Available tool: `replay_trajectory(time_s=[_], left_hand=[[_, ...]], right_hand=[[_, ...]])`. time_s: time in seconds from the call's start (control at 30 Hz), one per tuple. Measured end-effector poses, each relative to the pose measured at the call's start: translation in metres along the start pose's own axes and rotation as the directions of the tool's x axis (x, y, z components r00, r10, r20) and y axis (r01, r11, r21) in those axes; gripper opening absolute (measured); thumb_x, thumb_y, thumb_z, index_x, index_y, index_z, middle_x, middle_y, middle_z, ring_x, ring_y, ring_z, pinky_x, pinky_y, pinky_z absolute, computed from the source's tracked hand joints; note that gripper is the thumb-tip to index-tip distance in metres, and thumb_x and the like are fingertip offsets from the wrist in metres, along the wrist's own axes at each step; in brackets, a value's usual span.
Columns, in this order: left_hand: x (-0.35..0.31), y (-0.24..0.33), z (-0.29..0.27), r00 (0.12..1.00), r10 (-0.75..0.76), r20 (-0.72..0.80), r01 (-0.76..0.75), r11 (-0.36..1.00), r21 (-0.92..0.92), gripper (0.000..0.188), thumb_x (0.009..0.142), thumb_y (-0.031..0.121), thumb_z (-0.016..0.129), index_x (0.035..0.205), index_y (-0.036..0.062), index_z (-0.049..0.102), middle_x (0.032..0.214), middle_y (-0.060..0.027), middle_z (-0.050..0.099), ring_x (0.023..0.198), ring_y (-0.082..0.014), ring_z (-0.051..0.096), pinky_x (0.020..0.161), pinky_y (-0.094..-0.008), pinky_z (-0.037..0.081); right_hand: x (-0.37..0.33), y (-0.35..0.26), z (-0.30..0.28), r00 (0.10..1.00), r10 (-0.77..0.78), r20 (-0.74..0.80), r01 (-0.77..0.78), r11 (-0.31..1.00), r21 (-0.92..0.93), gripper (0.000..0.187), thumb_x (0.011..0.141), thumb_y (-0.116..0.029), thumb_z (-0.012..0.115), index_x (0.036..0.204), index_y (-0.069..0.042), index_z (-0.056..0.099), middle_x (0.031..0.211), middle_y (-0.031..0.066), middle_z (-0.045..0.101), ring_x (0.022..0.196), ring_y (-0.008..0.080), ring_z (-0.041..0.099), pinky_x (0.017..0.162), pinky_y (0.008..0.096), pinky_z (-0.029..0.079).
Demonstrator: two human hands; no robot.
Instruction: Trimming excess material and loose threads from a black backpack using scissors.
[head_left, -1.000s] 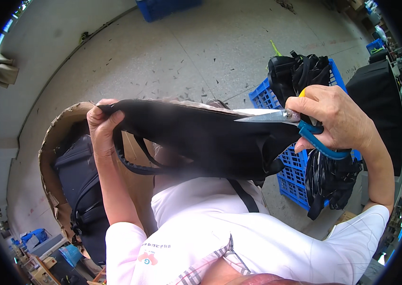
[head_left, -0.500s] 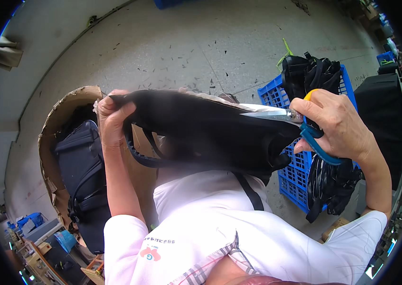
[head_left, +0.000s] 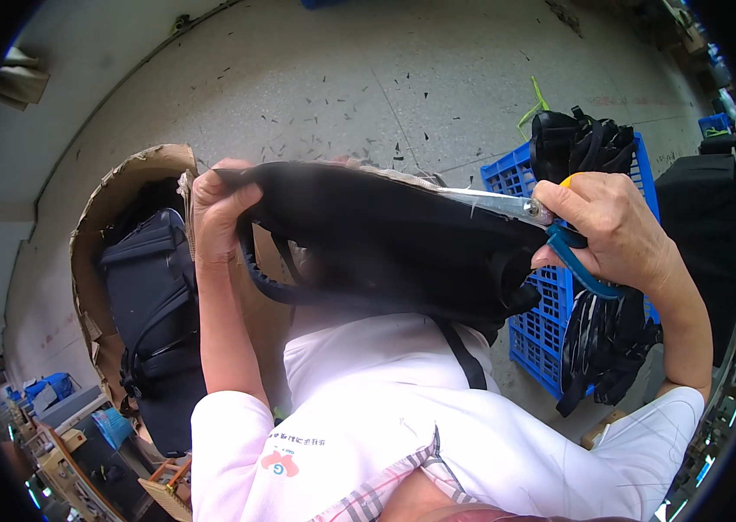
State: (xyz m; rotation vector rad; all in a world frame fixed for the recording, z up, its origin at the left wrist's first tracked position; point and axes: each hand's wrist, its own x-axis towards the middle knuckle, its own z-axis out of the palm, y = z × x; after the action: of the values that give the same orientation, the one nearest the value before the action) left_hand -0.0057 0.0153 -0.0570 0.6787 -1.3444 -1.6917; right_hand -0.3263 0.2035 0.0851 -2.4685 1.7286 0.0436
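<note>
Stretched across in front of me is a black fabric bag (head_left: 385, 230) with a strap loop hanging at its left and a pale raw edge along its top. My left hand (head_left: 223, 204) pinches its upper left corner between thumb and fingers. A pair of scissors (head_left: 507, 206) with a teal and yellow handle is in my right hand (head_left: 616, 226), fingers through the grips. The silver blades lie along the pale edge near the bag's right end, pointing left. Whether fabric sits between the blades cannot be made out.
At the left, a cardboard box (head_left: 88, 235) holds black bags (head_left: 152, 296). A blue plastic crate (head_left: 542, 326) at the right carries black straps and fabric pieces (head_left: 581, 143). Small dark scraps (head_left: 346, 117) litter the grey floor beyond. A wooden stool (head_left: 168, 487) stands at lower left.
The scissor blades have tilted up against the bag's pale top edge and look closer together. Bag and left hand have shifted slightly to the right in the picture; both hands keep their hold.
</note>
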Motion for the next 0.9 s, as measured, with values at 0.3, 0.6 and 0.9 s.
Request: replay_trajectory(time_s=[0.3,0.6,0.9], left_hand=[[-0.003,0.002,-0.002,1.0,0.008,0.024,-0.007,1.0,-0.004,0.017,0.068,-0.001,0.068,0.083,0.0028,0.062,0.077,-0.0018,0.062,0.071,-0.0107,0.057,0.069,-0.0223,0.045],[-0.008,0.002,-0.005,1.0,0.021,0.009,-0.021,1.0,0.02,0.017,0.068,0.0,0.069,0.083,0.0023,0.063,0.078,-0.0036,0.063,0.072,-0.0119,0.057,0.07,-0.023,0.045],[-0.013,0.002,-0.005,1.0,0.014,-0.017,-0.014,1.0,-0.016,0.02,0.066,0.002,0.071,0.084,0.001,0.062,0.078,-0.0048,0.063,0.071,-0.0129,0.058,0.068,-0.0229,0.046]], right_hand=[[0.015,-0.009,-0.011,0.998,0.045,-0.033,-0.043,0.998,0.048,0.058,0.061,-0.052,0.069,0.094,-0.006,0.056,0.066,0.008,0.052,0.063,0.021,0.054,0.056,0.0306,0.044],[0.033,-0.012,-0.005,1.0,-0.022,0.006,0.021,0.998,0.063,0.055,0.063,-0.049,0.071,0.094,-0.006,0.056,0.064,0.0077,0.052,0.062,0.0213,0.054,0.055,0.0324,0.043],[0.035,-0.012,0.001,0.999,-0.026,-0.029,0.028,0.997,0.069,0.052,0.066,-0.049,0.068,0.094,-0.006,0.056,0.061,0.0073,0.051,0.058,0.0204,0.054,0.052,0.0308,0.043]])
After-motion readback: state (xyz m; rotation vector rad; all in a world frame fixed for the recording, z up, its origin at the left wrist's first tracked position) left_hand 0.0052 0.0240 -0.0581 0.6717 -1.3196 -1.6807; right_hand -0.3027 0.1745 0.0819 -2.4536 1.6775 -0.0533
